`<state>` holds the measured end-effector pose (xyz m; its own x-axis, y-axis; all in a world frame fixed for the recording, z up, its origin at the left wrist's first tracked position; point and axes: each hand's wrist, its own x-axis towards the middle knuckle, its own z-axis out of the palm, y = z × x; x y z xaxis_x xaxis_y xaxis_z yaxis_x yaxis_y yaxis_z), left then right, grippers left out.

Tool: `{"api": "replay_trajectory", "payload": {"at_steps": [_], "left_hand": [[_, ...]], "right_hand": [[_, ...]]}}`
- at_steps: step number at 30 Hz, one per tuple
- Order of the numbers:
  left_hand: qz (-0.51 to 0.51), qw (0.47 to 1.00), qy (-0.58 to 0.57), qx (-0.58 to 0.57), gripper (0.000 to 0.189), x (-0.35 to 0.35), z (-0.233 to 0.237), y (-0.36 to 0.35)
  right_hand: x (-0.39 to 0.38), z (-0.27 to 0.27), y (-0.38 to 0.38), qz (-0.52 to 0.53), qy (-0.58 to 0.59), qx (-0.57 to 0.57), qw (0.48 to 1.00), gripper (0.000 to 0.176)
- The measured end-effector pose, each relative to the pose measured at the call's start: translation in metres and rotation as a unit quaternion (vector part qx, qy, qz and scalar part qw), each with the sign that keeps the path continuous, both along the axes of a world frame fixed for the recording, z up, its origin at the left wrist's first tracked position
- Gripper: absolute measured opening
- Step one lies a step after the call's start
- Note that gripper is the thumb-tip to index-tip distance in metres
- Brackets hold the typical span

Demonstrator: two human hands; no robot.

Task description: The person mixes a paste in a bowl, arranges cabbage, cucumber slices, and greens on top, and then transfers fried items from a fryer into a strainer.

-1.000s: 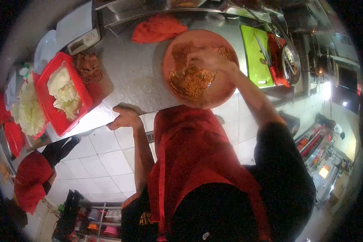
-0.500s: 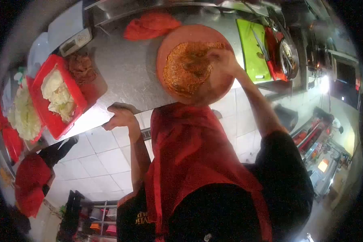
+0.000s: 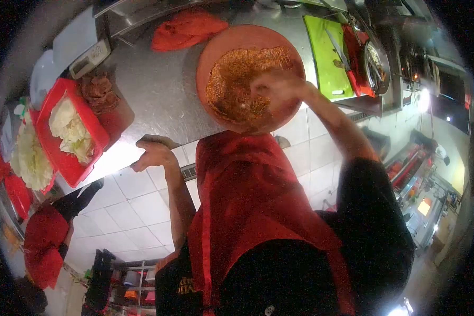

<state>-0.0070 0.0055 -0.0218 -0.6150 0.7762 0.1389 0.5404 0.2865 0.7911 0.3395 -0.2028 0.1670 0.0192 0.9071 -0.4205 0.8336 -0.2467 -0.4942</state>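
A wide reddish-brown round bowl (image 3: pixel 292 50) sits at the counter's front edge, right before my red apron. Inside it lies a grainy orange-brown mixture (image 3: pixel 229 79), darker in the middle. My right hand (image 3: pixel 282 87) reaches into the bowl from the right, fingertips pointing down at the mixture and smeared by motion. To the left, my left hand (image 3: pixel 157 154) rests at the edge of the steel counter (image 3: pixel 158 89), with thumb and fingers apart and nothing visible in it.
A red crate (image 3: pixel 79 163) of pale leafy vegetable stands left, beside dark meat-like pieces (image 3: pixel 97 94) and a scale (image 3: pixel 91 58). A red cloth (image 3: pixel 187 30) lies behind the bowl. Right are a green cutting board (image 3: pixel 321 58), a knife (image 3: pixel 338 47) and a metal bowl (image 3: pixel 378 68). Another person (image 3: pixel 45 237) stands left.
My right hand has moved left and slightly down inside the bowl, and the dark patch in the mixture looks wider. My left hand keeps its place at the counter edge. The view has shifted slightly.
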Motion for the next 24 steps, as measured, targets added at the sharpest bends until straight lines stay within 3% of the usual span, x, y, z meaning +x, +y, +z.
{"api": "replay_trajectory", "payload": {"at_steps": [1,2,4,5,6,8,10,13,15,16,18,20,22,24], "left_hand": [[-0.004,0.999,0.051,0.011,0.061,-0.002,-0.005,0.001],[-0.007,0.995,0.102,0.021,0.059,-0.005,-0.009,0.0],[-0.003,0.994,0.111,-0.016,0.061,-0.005,-0.007,-0.001],[-0.006,0.991,0.121,-0.051,0.063,-0.003,-0.003,-0.001],[-0.009,0.992,0.119,-0.05,0.063,0.001,0.004,-0.002],[-0.035,0.999,-0.037,0.017,0.07,0.009,0.023,-0.006],[-0.043,0.999,-0.018,0.024,0.072,0.006,0.02,-0.005],[-0.045,0.999,0.007,0.022,0.075,0.006,0.02,-0.006],[-0.038,0.999,0.014,0.012,0.076,0.005,0.023,-0.008],[-0.035,0.999,0.018,0.005,0.078,0.007,0.024,-0.008],[-0.037,0.999,0.021,0.0,0.079,0.008,0.023,-0.006],[-0.037,0.999,0.011,0.004,0.078,0.003,0.016,-0.005],[-0.036,0.999,0.016,0.015,0.078,0.001,0.008,-0.002],[-0.031,0.999,0.021,0.025,0.078,0.003,0.019,-0.002]], "right_hand": [[0.013,-0.017,-0.008,0.007,0.073,-0.052,0.996,0.032],[0.03,-0.025,-0.027,0.011,0.073,-0.054,0.996,0.032],[0.047,0.016,-0.024,0.048,0.083,-0.041,0.995,0.015],[0.052,0.03,-0.013,-0.002,0.069,-0.124,0.99,0.015],[0.051,0.026,-0.007,-0.005,0.067,-0.123,0.99,0.015],[0.045,0.007,0.007,-0.105,-0.013,0.032,0.994,0.014],[0.03,-0.017,0.012,-0.103,-0.015,0.088,0.991,0.014],[0.019,-0.018,0.005,-0.02,0.054,0.04,0.998,0.013],[0.031,-0.004,-0.012,0.063,0.001,-0.104,0.993,0.013],[0.04,0.004,-0.014,0.068,0.0,-0.105,0.992,0.013],[0.063,0.013,-0.013,-0.046,0.035,-0.121,0.991,0.014],[0.063,-0.003,-0.001,-0.071,0.045,-0.09,0.992,0.014],[0.045,-0.005,0.016,-0.11,0.029,0.071,0.991,0.015],[0.045,-0.022,0.006,-0.098,0.067,0.08,0.99,0.016]]}}
